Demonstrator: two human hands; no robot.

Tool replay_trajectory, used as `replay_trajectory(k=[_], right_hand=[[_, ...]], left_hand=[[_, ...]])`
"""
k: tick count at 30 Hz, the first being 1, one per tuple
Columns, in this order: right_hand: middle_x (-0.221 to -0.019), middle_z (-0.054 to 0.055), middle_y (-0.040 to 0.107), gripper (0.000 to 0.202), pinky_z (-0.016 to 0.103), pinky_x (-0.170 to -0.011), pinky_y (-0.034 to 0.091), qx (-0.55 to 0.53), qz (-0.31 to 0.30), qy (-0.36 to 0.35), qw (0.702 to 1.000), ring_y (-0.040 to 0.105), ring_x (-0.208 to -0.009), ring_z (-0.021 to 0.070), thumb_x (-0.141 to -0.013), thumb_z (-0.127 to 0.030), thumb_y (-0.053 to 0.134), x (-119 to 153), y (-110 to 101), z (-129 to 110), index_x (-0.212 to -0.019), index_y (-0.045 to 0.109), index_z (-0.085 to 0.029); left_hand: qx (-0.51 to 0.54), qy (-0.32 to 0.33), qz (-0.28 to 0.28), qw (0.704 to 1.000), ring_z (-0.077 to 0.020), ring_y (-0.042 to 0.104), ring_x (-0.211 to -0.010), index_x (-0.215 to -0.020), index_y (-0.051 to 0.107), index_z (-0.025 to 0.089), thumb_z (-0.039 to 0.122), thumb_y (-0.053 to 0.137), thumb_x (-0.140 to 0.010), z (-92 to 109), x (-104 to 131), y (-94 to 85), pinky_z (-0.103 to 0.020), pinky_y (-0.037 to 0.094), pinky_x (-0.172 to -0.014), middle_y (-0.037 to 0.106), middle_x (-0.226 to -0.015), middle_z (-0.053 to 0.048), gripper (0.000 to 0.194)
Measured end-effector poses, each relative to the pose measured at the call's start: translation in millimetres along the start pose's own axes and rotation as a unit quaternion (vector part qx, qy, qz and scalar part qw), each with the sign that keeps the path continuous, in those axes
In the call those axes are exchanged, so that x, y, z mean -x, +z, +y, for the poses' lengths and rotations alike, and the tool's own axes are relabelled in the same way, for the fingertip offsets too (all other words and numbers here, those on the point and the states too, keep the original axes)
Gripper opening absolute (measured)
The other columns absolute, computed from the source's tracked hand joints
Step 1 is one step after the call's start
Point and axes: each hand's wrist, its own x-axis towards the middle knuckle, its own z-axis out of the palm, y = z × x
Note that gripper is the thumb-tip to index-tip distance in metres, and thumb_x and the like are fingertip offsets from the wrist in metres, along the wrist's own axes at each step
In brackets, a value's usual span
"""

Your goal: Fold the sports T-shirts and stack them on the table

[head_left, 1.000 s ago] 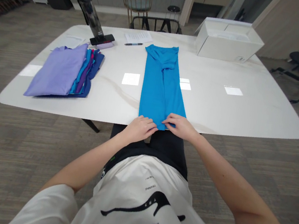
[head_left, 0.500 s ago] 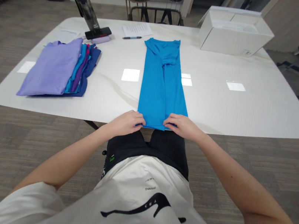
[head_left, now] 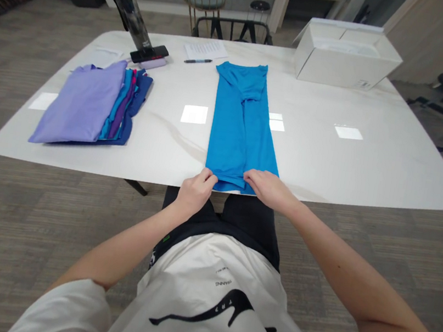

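Note:
A blue T-shirt point(head_left: 233, 129) lies on the white table point(head_left: 355, 164), its sides folded inward into a long strip, with the neckline at the far end and a sleeve lying across the upper part. At the table's front edge my left hand point(head_left: 196, 191) pinches the left corner of the hem. My right hand point(head_left: 270, 189) grips the same hem near its right side, fingers closed on the fabric. Between the hands the hem is slightly lifted and creased. The fingertips are partly hidden by the hands.
On the left sits a stack of folded clothes point(head_left: 81, 103), lavender on top. Behind it stand a black handheld vacuum point(head_left: 133, 19), a paper sheet point(head_left: 206, 49) and a pen point(head_left: 198, 61). An open white box point(head_left: 345, 62) is at the back right. Chairs and stools stand beyond.
Both hands have closed on the shirt's hem and raised it a little, curling it away from me. My left hand has turned, its knuckles now upward. The view has shifted slightly.

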Motion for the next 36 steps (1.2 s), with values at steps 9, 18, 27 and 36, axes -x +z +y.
replay_trajectory(k=[9,18,27,36], right_hand=[[-0.106,0.008,0.066,0.033,0.033,-0.082,0.045,-0.051,-0.003,-0.048,0.998,0.064,-0.095,0.0234,-0.105,-0.027,0.043,8,-4,8,-0.129,0.066,-0.028],[-0.101,0.006,0.068,0.024,0.030,-0.082,0.045,-0.095,0.018,-0.024,0.995,0.064,-0.092,0.0220,-0.093,-0.015,0.053,4,2,2,-0.109,0.068,-0.024],[-0.097,0.006,0.066,0.023,0.030,-0.079,0.045,-0.128,0.092,-0.022,0.987,0.062,-0.088,0.0209,-0.084,-0.008,0.049,4,-7,-7,-0.098,0.060,-0.023],[-0.105,0.008,0.069,0.029,0.033,-0.087,0.049,-0.094,0.033,-0.042,0.994,0.066,-0.098,0.0233,-0.098,-0.019,0.048,8,1,2,-0.113,0.072,-0.024]], left_hand=[[0.196,0.166,-0.089,0.962,-0.0210,0.060,-0.110,-0.114,0.067,0.022,0.004,0.040,-0.091,-34,-18,-20.0,-0.037,0.049,-0.098,0.064,-0.117,-0.008,0.040],[0.131,0.107,-0.131,0.977,-0.0223,0.065,-0.094,-0.102,0.066,0.022,0.024,0.058,-0.091,-48,-16,-25.1,-0.036,0.049,-0.087,0.068,-0.099,-0.005,0.013],[0.080,-0.071,0.043,0.993,-0.0191,0.064,-0.077,-0.101,0.058,0.022,0.013,0.045,-0.095,-13,6,-16.5,-0.030,0.045,-0.073,0.066,-0.085,-0.003,0.017],[0.126,0.074,-0.059,0.988,-0.0223,0.066,-0.097,-0.110,0.066,0.022,0.025,0.049,-0.099,-20,-5,-26.5,-0.037,0.047,-0.088,0.071,-0.102,-0.006,0.020]])
